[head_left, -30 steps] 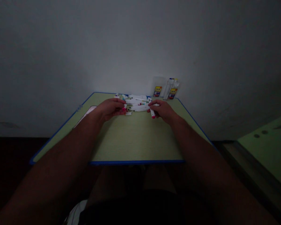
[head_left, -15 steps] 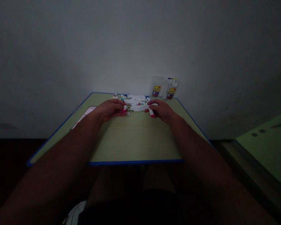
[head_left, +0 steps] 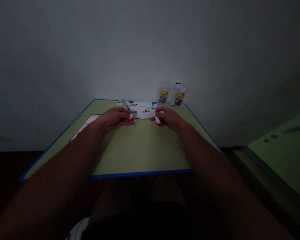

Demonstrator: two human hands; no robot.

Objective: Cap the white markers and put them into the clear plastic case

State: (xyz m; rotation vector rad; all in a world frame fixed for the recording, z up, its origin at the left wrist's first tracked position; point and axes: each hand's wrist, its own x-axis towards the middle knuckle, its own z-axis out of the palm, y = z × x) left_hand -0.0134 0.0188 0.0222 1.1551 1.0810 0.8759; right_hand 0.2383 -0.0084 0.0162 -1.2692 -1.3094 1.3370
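Observation:
My left hand is closed in a pinch around a small white marker cap with a pink end. Opposite it, my right hand grips a white marker, its pink end pointing down toward me. A gap lies between the two hands. Behind and between them, several uncapped white markers lie in a loose pile on the table. A loose cap rests just beside my left fingertips, partly hidden by them. The tip of the held marker cannot be made out.
Other loose caps lie at the table's back left. At the back right stand a clear case and a second clear case with markers inside. A phone lies at the left, partly under my forearm. The wall rises behind the table.
The whole view has shifted slightly, so the table and cases appear further left. Both hands keep their hold on the cap and the marker, about the same distance apart.

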